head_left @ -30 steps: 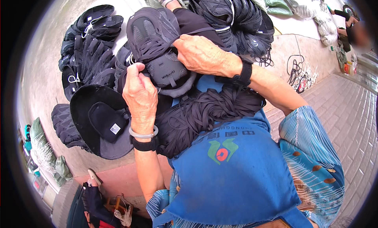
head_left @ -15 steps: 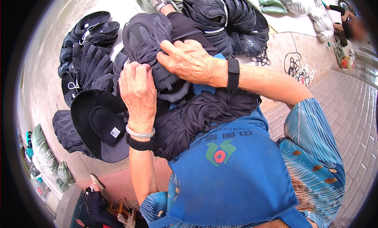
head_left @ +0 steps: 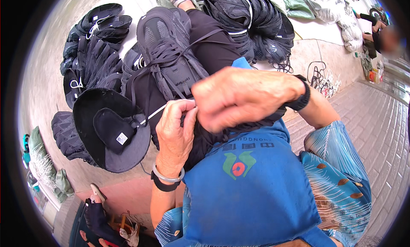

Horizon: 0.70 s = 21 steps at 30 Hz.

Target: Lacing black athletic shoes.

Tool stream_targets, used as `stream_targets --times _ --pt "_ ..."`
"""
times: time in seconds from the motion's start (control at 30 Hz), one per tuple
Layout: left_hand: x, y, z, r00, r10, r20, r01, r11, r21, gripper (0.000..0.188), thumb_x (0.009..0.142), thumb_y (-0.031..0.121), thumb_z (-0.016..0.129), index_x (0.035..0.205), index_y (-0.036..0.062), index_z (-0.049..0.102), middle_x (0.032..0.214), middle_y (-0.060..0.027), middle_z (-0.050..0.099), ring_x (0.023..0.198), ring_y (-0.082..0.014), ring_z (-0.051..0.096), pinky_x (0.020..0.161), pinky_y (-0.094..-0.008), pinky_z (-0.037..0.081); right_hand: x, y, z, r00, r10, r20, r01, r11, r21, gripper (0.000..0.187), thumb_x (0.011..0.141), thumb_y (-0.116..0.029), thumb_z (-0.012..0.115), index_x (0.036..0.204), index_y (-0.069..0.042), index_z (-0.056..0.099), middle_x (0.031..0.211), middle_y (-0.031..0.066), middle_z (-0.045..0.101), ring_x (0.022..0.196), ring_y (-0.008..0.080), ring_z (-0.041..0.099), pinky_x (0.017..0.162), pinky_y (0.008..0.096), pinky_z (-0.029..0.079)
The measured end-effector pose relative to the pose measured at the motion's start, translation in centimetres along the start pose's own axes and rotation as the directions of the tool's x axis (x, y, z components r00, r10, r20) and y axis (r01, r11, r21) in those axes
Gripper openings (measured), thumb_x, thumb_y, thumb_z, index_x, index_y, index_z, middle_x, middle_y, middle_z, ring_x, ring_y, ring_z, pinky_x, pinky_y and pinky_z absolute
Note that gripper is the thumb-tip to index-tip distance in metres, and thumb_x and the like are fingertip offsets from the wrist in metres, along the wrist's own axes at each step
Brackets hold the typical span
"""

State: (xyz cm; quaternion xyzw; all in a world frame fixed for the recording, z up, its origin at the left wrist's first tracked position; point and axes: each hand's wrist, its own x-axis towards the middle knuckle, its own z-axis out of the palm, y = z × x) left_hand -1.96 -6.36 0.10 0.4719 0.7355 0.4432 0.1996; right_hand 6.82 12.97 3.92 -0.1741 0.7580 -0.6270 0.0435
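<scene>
A dark grey shoe upper lies across my lap, its toe pointing away from me. Its dark lace is gathered in a knot over the middle, with loose ends trailing to both sides. Just below its tongue, my left hand pinches a thin white string between thumb and fingers. The string runs down left toward a black cap-like piece with a small white label. My right hand, smeared by motion, is curled closed right beside the left fingertips. What lies inside it is hidden.
Stacked dark shoe uppers lie at the left, and a larger bundle is tied with white cord at the back. Loose laces lie on the ground at the right. A blue apron covers my front. Other people sit nearby.
Both hands have come off the shoe's laces and drawn toward me, close together. A white string now shows at the left fingers. The shoe's knotted lace lies uncovered.
</scene>
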Motion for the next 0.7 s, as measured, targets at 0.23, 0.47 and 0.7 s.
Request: stream_targets --times 0.23,0.47,0.7 --pt "1.0 -1.3 0.6 0.958 -0.288 0.007 0.269 0.888 -0.373 0.01 0.084 -0.005 0.062 0.093 -0.0014 0.06 0.089 -0.0044 0.061 0.077 -0.0088 0.06 0.068 -0.0214 0.05 -2.1 2.1 0.9 0.947 0.035 -0.319 -0.138 0.942 -0.306 0.017 0.086 -0.018 0.06 0.091 -0.002 0.062 0.081 0.0099 0.06 0.078 0.0255 0.06 0.071 0.035 0.048" --pt "0.5 0.5 0.3 0.905 -0.163 0.392 0.235 0.962 -0.142 0.013 0.079 -0.001 0.065 0.091 -0.0021 0.062 0.077 -0.0109 0.063 0.073 -0.0161 0.065 0.065 -0.0264 0.05 -3.3 1.1 3.2 0.962 0.203 0.18 -0.261 0.875 0.407 0.018 0.09 -0.017 0.055 0.085 0.0 0.06 0.07 0.0059 0.057 0.068 0.0148 0.056 0.065 0.031 0.046" --pt "2.4 1.0 -1.6 0.877 -0.459 0.141 0.477 0.866 -0.15 0.017 0.086 0.002 0.062 0.102 0.0036 0.065 0.084 -0.0056 0.066 0.073 -0.0115 0.064 0.066 -0.0218 0.051 -3.4 3.3 3.4 0.743 0.664 -0.082 -0.611 0.723 0.323 0.028 0.093 -0.027 0.052 0.101 -0.001 0.06 0.078 0.0052 0.062 0.069 0.0221 0.059 0.066 0.0319 0.048"
